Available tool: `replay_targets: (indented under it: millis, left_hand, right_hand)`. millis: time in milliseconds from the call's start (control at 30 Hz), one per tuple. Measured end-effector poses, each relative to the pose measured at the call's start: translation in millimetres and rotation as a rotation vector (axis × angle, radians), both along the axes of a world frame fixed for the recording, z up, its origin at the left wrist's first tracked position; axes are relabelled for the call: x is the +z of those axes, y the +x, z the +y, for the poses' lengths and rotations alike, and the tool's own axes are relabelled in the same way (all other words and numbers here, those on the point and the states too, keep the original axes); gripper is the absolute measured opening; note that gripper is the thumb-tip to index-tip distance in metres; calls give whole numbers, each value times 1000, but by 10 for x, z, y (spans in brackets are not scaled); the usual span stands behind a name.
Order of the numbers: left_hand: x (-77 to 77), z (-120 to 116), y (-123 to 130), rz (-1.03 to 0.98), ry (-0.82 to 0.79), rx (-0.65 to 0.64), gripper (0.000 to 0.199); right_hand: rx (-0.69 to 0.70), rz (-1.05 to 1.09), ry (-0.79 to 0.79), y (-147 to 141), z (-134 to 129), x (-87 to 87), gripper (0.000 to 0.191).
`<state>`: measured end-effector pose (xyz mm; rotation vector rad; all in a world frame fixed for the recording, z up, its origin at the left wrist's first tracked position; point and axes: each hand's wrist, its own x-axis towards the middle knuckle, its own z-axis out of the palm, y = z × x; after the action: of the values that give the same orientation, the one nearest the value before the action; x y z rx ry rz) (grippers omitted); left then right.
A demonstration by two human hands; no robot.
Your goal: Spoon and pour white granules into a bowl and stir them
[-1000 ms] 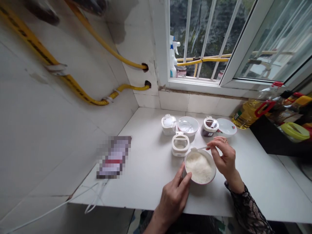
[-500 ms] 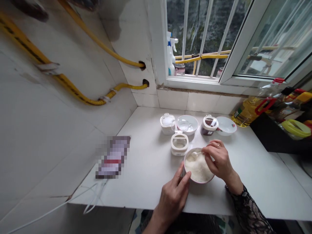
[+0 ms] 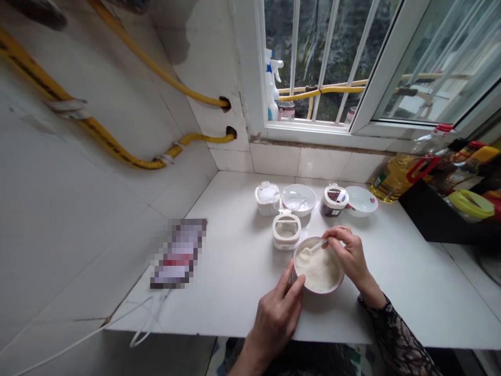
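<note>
Centrally, one white table (image 3: 235,261), set against tiled walls. At its right, one black box (image 3: 426,216) of bottles, its far end cut off by the view's edge; beside it, one oil bottle (image 3: 391,180), upright, red-capped. Towards the left end, one mosaic-covered object (image 3: 180,253), lying flat, details unreadable.

Hands, two. Left hand (image 3: 276,313): grip narrow, thumb over the near-left rim of the powder bowl (image 3: 332,288), forefinger against its outer wall; remaining fingers partly hidden. Right hand (image 3: 352,256): grip closed on the spoon's handle, above the bowl's right side.

Bowls, three. The powder bowl, pink-rimmed, stands upright near the front edge, between the hands. Behind, one plain bowl (image 3: 309,192) and one flower-marked bowl (image 3: 362,201).

Jars, three: one pale jar (image 3: 286,243) just beyond the powder bowl, one white-filled jar (image 3: 266,209) farther back, one dark-filled jar (image 3: 331,211) between the rear bowls.

Spoon (image 3: 315,246), one, white: long axis slanting from the bowl's left interior up to the right hand, the nearer to its handle. Handle end covered by fingers; depth of the tip in the white powder (image 3: 323,269) hard to tell.
</note>
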<state>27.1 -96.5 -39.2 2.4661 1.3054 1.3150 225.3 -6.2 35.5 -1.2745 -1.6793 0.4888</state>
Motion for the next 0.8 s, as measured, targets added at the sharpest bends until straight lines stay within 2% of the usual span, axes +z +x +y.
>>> replay_targets:
  millis: [133, 233, 633, 700, 800]
  left_hand:
    - [12, 1, 0, -6, -11, -3, 39]
    - [9, 0, -4, -10, -11, 1, 39]
    - [6, -1, 2, -3, -7, 1, 40]
    - [5, 0, 1, -6, -8, -5, 41]
    - [2, 2, -2, -5, 2, -5, 42]
  right_hand:
    - [-44, 240, -210, 48, 23, 36, 15]
    - [-40, 357, -264, 69, 53, 41, 13]
    - [-79, 444, -298, 110, 125, 46, 10]
    - [-65, 472, -260, 61, 138, 75, 9]
    - [-37, 431, -117, -62, 133, 124, 10]
